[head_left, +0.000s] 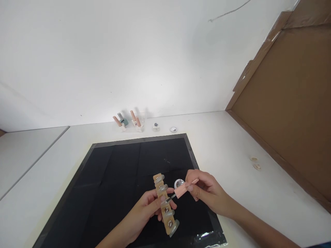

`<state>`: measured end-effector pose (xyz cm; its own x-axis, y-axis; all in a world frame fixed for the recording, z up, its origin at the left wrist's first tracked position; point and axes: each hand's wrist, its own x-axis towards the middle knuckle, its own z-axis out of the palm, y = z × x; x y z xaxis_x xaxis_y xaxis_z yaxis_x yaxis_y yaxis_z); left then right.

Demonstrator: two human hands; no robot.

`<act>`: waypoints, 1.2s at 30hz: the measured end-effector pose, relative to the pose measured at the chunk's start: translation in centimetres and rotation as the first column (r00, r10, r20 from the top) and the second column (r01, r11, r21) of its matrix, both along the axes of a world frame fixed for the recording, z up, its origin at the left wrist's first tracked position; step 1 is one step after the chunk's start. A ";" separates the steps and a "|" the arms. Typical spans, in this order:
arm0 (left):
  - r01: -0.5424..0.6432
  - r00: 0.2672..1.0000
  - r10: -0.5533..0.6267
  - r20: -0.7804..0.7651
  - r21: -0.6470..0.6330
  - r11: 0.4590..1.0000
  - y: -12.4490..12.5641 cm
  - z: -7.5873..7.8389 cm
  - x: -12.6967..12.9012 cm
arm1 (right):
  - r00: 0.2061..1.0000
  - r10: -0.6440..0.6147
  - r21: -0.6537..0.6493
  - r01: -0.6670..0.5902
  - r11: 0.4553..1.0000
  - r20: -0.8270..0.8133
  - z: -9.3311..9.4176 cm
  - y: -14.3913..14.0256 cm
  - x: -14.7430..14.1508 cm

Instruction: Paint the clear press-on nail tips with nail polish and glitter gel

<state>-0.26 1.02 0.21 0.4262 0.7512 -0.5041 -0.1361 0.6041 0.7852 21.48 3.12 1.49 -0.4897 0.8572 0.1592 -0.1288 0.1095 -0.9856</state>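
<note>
White desk is covered near its front edge by a black mat [116, 179], where a strip of nail tips [165, 205] is pinched in the left hand [147, 210] and a pink-capped brush [181, 191] is gripped by the right hand [204, 191], bristles touching a middle tip. Lower tips appear decorated, upper ones bare; a small open jar [179, 182] sits just beside the strip. Polish bottles [129, 121] are lined along the far edge, with open room left on the mat

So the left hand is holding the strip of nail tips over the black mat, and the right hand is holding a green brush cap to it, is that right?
Not quite: the brush cap in the right hand is pink, not green. The head view shows it. The left hand does hold the strip of nail tips over the black mat.
</note>
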 end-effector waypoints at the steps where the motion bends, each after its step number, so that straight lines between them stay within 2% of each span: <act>1: 0.002 1.000 -0.002 0.000 0.000 1.000 0.0 0.0 0.0 | 1.000 0.006 -0.003 -0.006 1.000 -0.004 0.0 0.0 0.0; 8: 0.013 1.000 -0.013 -0.025 0.010 1.000 0.1 0.2 0.0 | 0.999 0.040 -0.032 -0.040 0.999 -0.020 -0.1 0.0 0.1; 15: 0.022 1.000 -0.022 -0.016 0.025 0.999 0.0 0.1 0.0 | 0.997 0.011 -0.078 -0.016 0.997 -0.070 -0.7 0.2 -0.1; 26: 0.034 0.999 -0.033 -0.022 0.062 0.997 0.0 0.1 0.1 | 0.993 0.002 -0.170 -0.022 0.985 -0.114 -0.4 0.3 0.1; 36: 0.033 0.999 -0.034 0.001 0.059 0.998 0.1 -0.2 0.0 | 0.989 0.015 -0.179 -0.041 0.983 -0.147 -0.7 0.4 0.2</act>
